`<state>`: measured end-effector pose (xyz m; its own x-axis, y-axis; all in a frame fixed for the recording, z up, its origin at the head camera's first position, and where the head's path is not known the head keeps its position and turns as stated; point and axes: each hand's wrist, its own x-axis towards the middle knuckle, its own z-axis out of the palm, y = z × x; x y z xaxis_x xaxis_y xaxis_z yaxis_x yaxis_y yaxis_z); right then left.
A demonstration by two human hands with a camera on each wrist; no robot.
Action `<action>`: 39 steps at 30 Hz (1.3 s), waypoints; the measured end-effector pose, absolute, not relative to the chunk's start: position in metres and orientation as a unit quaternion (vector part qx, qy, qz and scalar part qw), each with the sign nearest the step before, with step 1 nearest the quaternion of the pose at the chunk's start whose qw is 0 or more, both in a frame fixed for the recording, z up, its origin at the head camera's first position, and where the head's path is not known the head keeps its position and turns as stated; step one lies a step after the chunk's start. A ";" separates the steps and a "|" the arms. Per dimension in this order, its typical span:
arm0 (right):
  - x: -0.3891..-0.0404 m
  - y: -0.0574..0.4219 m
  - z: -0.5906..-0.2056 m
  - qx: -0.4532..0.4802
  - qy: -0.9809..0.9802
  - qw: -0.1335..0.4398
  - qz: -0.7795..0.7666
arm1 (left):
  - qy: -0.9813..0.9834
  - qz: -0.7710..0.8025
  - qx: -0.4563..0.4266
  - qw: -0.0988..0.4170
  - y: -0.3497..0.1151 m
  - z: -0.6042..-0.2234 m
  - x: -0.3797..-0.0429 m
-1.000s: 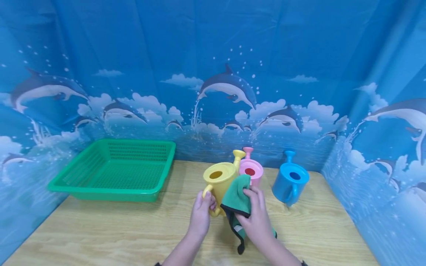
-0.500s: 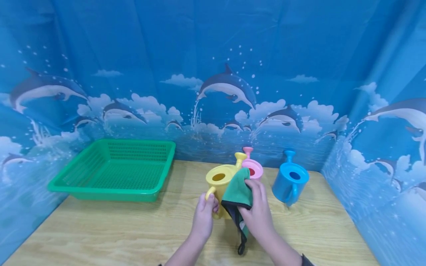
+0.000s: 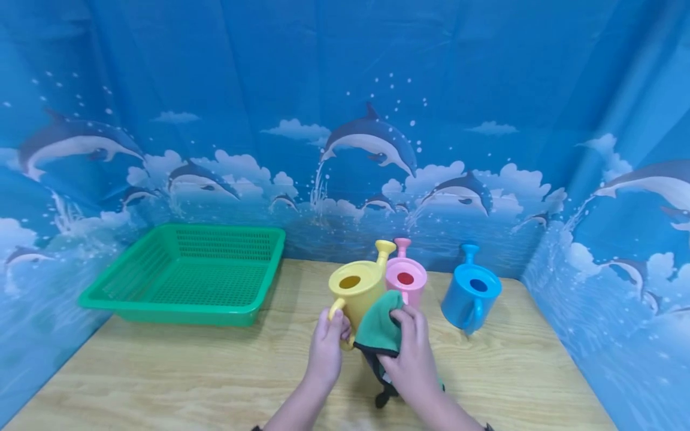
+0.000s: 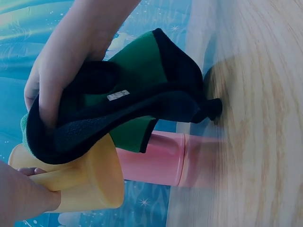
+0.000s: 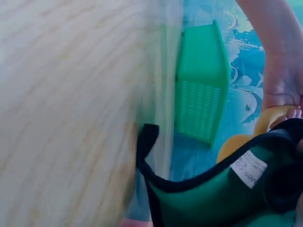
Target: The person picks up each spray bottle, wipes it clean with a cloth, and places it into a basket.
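Observation:
My left hand [image 3: 326, 347] grips the handle of a yellow watering can [image 3: 360, 287], its spout leaning to the back right. In the left wrist view the can [image 4: 106, 184] is held above the table. A green cloth [image 3: 380, 326] with black edging hangs from my right hand [image 3: 412, 353], which pinches it against the can's right side. The cloth's white label [image 5: 248, 169] shows in the right wrist view. Behind the yellow can stands a pink watering can [image 3: 414, 272], partly covered by the cloth and can. A blue watering can [image 3: 470, 298] stands upright to the right.
A green plastic basket [image 3: 183, 318] with slotted walls sits at the left on the wooden table [image 3: 215, 377]. Behind the table hangs a blue curtain [image 3: 302, 72] printed with dolphins, and it continues along both sides.
The yellow can dipped slightly to the right, then came back up and left. My right hand and the cloth rose along its side and are now lower again.

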<state>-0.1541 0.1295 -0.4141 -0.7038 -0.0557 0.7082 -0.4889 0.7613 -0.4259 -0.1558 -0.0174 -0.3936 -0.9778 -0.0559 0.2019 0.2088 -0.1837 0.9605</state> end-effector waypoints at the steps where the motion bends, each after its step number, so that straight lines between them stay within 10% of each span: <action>1: -0.154 0.130 -0.414 0.156 -0.868 0.356 0.309 | -0.633 -0.766 -0.065 0.088 -0.017 -0.394 -0.156; 14: -0.166 0.149 -0.364 0.053 -0.852 0.176 0.491 | -0.645 -0.758 -0.055 0.080 -0.022 -0.393 -0.155; 39: -0.164 0.150 -0.369 0.087 -0.848 0.205 0.481 | -0.585 -0.800 -0.063 0.113 -0.042 -0.390 -0.160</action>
<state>-0.1636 0.1503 -0.3689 -0.9004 0.0493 0.4323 -0.3457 0.5223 -0.7796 -0.1598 -0.0419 -0.3904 -0.9664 -0.1078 0.2335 0.2552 -0.2891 0.9227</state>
